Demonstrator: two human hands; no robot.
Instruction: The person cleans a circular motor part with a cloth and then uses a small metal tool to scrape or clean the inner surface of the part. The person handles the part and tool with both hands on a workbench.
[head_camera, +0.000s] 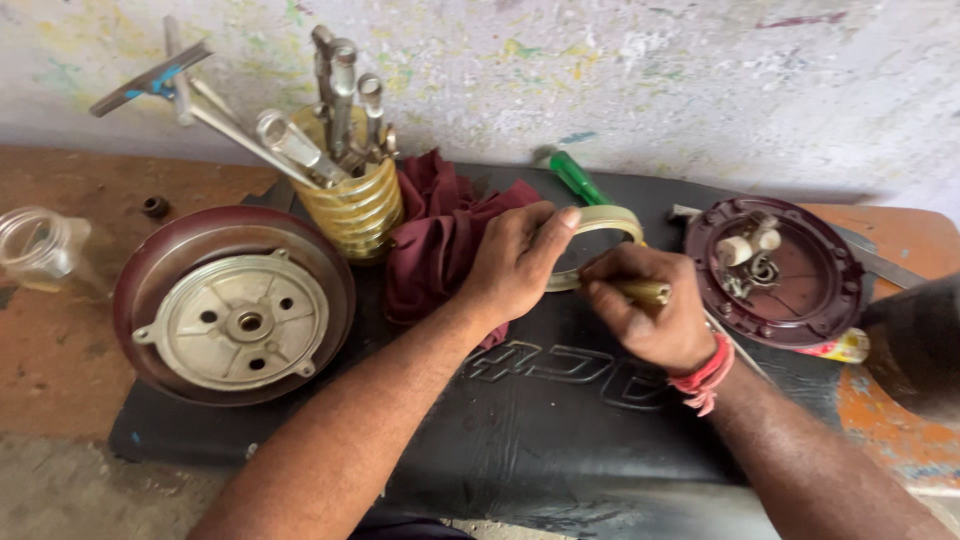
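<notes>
Head view: your left hand (515, 262) pinches a pale ring (600, 222) at its upper rim, thumb stretched along it, over the black mat (560, 420). Your right hand (650, 310) is clenched around a yellowish tool handle (645, 292) just under the ring. A maroon rag (435, 235) lies behind your left hand, a tool jar (350, 205) beyond it, a motor housing (235, 305) far left, and a maroon cover (775, 270) to the right.

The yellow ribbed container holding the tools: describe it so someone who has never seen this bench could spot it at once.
On the black mat, look toward the back, between the round maroon motor housing on the left and the crumpled maroon cloth. The yellow ribbed container stands there upright, the only see-through yellow thing, bristling with metal wrenches.
</notes>
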